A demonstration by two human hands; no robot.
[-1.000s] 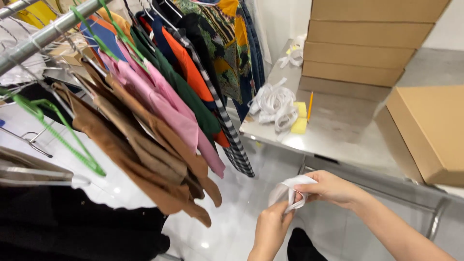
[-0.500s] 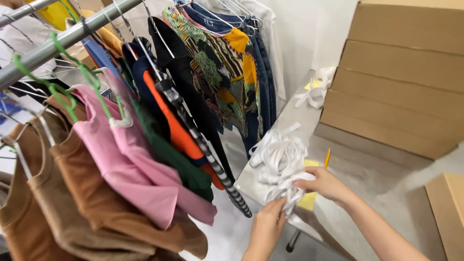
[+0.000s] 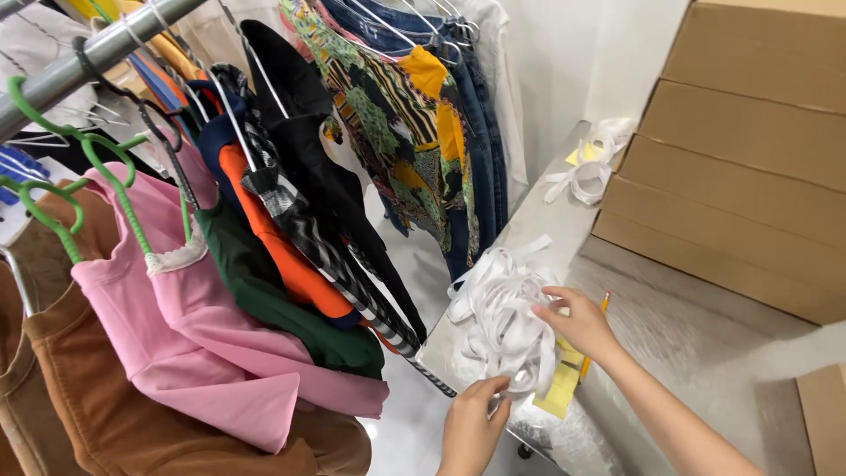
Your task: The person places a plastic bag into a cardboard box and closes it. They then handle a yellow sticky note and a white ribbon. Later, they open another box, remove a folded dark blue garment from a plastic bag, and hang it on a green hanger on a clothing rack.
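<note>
Fingers of both hands pinch a tangled heap of white ribbon strips (image 3: 504, 322) lying at the near edge of the steel table (image 3: 670, 335), beside the garment rack (image 3: 79, 62), the right hand (image 3: 577, 319) on top, the left hand (image 3: 473, 425) below.

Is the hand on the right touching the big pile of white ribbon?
Touching. In the head view, the right hand has its fingertips resting on the top of the white ribbon pile on the metal table, with no gap between them.
</note>
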